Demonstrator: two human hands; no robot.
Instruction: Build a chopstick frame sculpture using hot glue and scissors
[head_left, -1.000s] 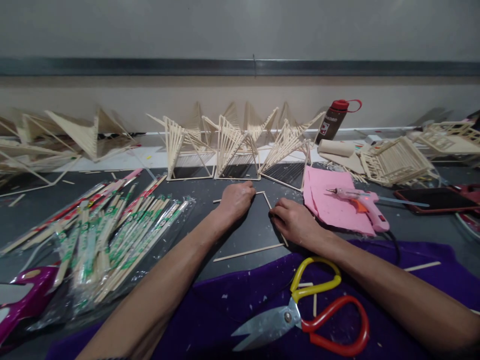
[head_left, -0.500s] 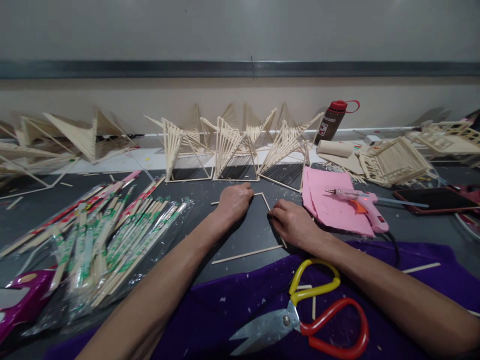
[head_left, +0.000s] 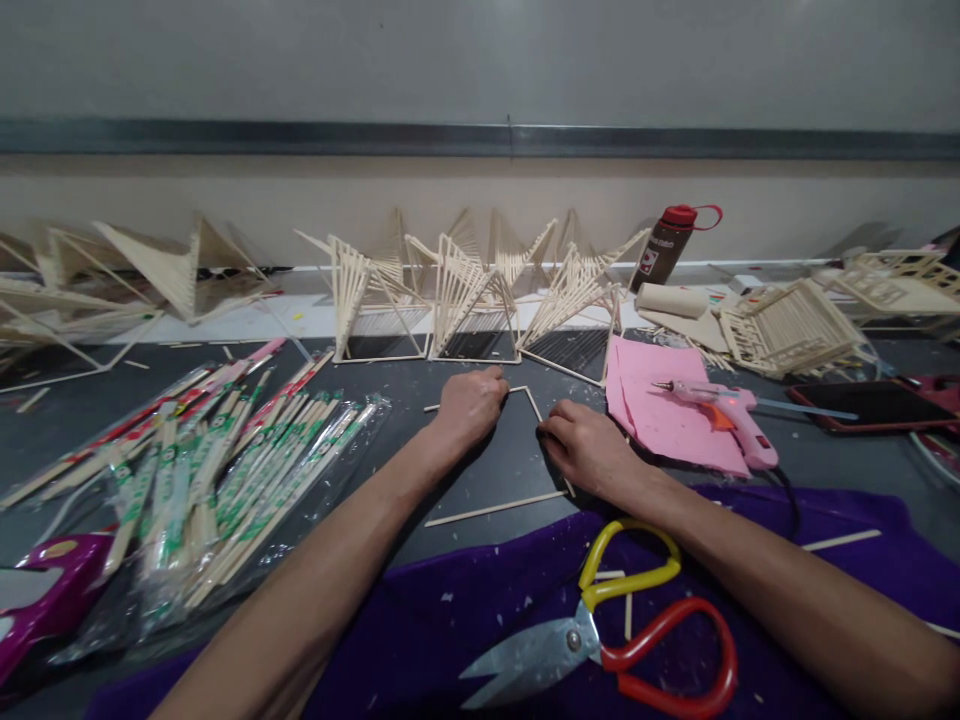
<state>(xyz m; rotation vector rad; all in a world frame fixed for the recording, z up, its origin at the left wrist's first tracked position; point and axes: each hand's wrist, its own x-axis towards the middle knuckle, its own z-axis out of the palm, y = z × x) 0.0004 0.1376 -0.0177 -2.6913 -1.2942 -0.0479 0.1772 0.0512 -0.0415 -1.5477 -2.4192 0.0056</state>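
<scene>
Thin wooden sticks lie on the dark table as three sides of a frame. My left hand (head_left: 472, 408) is closed, its fingers pressed down on the far stick (head_left: 519, 389), which shows at both sides of the hand. My right hand (head_left: 583, 442) pinches the right-hand stick (head_left: 534, 404), whose far end meets the far stick at a corner. The near stick (head_left: 491, 509) lies untouched, its right end at the lower end of the right-hand stick. My right fingertips are partly hidden in shadow.
Open scissors (head_left: 574, 640) lie on purple cloth (head_left: 420, 620) in front. Bagged chopsticks (head_left: 262, 460) spread left. A pink glue gun (head_left: 720, 405) rests on pink paper (head_left: 637, 375) at right. Stick models (head_left: 465, 290) and a bottle (head_left: 664, 250) stand along the wall.
</scene>
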